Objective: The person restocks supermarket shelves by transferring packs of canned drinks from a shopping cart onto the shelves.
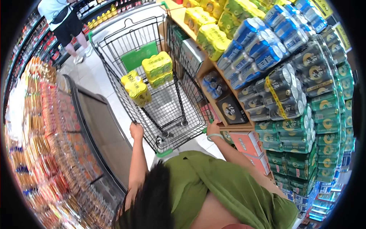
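Observation:
A wire shopping cart (114, 88) with green corner pieces stands in front of me. My left hand (136, 130) is closed on its left side rim. On the opposite side my right hand (213, 129), with a pale bangle at the wrist, is wrapped around the rim near a green corner. Inside the cart are shrink-wrapped packs of yellow cans: one pack (136, 89) by the left wall and a stack (158, 68) near the far end. Behind them a green panel (140, 54) is fixed to the wire.
Stacked can packs line my right: yellow (213, 38), blue (259, 42), black (274, 95) and green (289, 131), with boxes (247, 143) below. Bagged snacks (49, 152) fill a dark-edged display (103, 141) at left. A person (63, 24) stands by the far shelves.

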`<state>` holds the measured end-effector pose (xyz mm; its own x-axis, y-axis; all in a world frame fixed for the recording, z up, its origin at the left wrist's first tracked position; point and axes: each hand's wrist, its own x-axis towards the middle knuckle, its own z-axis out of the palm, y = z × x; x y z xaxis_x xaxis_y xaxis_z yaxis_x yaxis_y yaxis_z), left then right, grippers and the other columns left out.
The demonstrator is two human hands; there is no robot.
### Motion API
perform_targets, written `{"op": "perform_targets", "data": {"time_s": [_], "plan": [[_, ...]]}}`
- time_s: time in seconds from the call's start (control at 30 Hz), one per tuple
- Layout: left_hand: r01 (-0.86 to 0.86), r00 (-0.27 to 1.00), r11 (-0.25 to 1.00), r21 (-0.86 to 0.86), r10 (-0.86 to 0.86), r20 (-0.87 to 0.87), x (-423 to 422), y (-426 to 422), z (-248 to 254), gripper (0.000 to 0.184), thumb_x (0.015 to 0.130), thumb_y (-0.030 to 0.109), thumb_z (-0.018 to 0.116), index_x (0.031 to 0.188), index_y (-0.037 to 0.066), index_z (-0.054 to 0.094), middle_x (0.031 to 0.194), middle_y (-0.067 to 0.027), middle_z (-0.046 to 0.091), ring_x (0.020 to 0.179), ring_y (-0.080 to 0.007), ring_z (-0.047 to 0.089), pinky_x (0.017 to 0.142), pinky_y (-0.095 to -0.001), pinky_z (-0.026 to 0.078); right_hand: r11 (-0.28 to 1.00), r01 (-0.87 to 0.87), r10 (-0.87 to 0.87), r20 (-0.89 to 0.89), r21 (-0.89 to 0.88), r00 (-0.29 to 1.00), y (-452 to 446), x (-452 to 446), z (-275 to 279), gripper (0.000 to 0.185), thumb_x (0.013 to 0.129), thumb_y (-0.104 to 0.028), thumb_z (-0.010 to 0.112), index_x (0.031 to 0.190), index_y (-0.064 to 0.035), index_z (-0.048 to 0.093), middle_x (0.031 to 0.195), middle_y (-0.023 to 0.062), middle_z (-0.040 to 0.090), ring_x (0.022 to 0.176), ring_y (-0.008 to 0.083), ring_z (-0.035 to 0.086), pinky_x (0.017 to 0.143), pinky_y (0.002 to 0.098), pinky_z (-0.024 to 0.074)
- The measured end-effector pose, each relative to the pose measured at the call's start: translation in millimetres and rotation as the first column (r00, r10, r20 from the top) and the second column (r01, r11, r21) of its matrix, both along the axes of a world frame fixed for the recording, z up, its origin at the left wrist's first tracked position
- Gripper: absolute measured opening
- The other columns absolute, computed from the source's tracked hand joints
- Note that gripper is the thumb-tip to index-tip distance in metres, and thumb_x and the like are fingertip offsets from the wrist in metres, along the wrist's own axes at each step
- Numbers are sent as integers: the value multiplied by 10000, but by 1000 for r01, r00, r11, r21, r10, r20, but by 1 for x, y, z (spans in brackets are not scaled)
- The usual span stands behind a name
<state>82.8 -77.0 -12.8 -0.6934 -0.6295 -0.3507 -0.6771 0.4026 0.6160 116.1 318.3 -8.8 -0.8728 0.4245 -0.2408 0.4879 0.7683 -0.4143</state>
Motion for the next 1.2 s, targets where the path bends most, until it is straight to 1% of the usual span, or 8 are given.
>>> {"op": "perform_targets", "data": {"time_s": [0.27, 0.43, 0.53, 0.63, 0.77, 1.0, 1.03, 1.2], "plan": [[3, 999, 999, 52, 0, -51, -26, -37, -3, 171, 800, 97, 563, 907, -27, 611, 879, -220, 662, 864, -369, 642, 792, -427, 484, 998, -12, 14, 37, -54, 999, -32, -27, 4, 326, 893, -192, 448, 1092, 10, 287, 854, 354, 604, 797, 530, 594, 758, 572, 465], [-31, 993, 999, 33, 35, -110, -46, -58, -10, 205, 789, 89, 544, 925, -40, 625, 920, -247, 659, 905, -390, 637, 827, -440, 479, 1000, -3, 5, 59, -25, 998, -57, -45, 19, 281, 895, -205, 481, 1078, -20, 378, 872, 342, 606, 879, 481, 604, 794, 539, 459], [-31, 998, 998, 46, 34, -61, -57, -75, -28, 308, 794, 113, 486, 1046, 25, 640, 1025, -235, 651, 998, -401, 610, 892, -432, 466, 998, -32, 34, 35, -46, 999, -52, -59, -29, 280, 885, -189, 497, 1078, -15, 392, 923, 338, 604, 906, 462, 607, 802, 523, 462], [24, 1000, 993, -112, -24, 4, -62, -62, 36, 328, 796, 122, 470, 1061, 31, 641, 1038, -242, 644, 1016, -402, 603, 909, -437, 463, 989, -137, 136, 27, 50, 990, -52, -75, -44, 278, 874, -166, 502, 1081, -12, 399, 923, 323, 614, 910, 446, 616, 785, 515, 473], [32, 999, 997, -77, -32, 9, -78, -74, 38, 277, 803, 123, 472, 996, 4, 630, 994, -246, 647, 974, -413, 608, 878, -455, 466, 998, -59, 56, 131, 21, 990, -90, -94, 41, 271, 877, -171, 482, 1083, -9, 411, 878, 291, 640, 879, 441, 630, 772, 517, 482], [76, 997, 982, -174, -78, -1, -113, -106, 26, 217, 807, 116, 479, 905, -33, 603, 924, -266, 645, 915, -422, 621, 844, -471, 481, 995, -73, 61, 174, 64, 983, -117, -135, 32, 292, 900, -233, 443, 1080, -8, 394, 938, 326, 624, 914, 477, 609, 803, 543, 475], [74, 997, 981, -178, -77, -10, -118, -110, 27, 214, 808, 115, 480, 900, -34, 602, 922, -266, 645, 915, -421, 622, 841, -470, 482, 996, -72, 60, 222, 47, 973, -123, -142, 38, 255, 890, -154, 418, 1085, 2, 368, 987, 345, 607, 951, 495, 591, 838, 539, 466], [44, 999, 974, -221, -47, -7, -145, -127, 32, 204, 809, 114, 485, 889, -34, 601, 921, -265, 646, 918, -415, 622, 834, -468, 485, 990, -121, 106, 183, 76, 977, -141, -172, 30, 259, 888, -163, 425, 1079, 5, 372, 973, 337, 615, 937, 490, 599, 837, 532, 472]]}}
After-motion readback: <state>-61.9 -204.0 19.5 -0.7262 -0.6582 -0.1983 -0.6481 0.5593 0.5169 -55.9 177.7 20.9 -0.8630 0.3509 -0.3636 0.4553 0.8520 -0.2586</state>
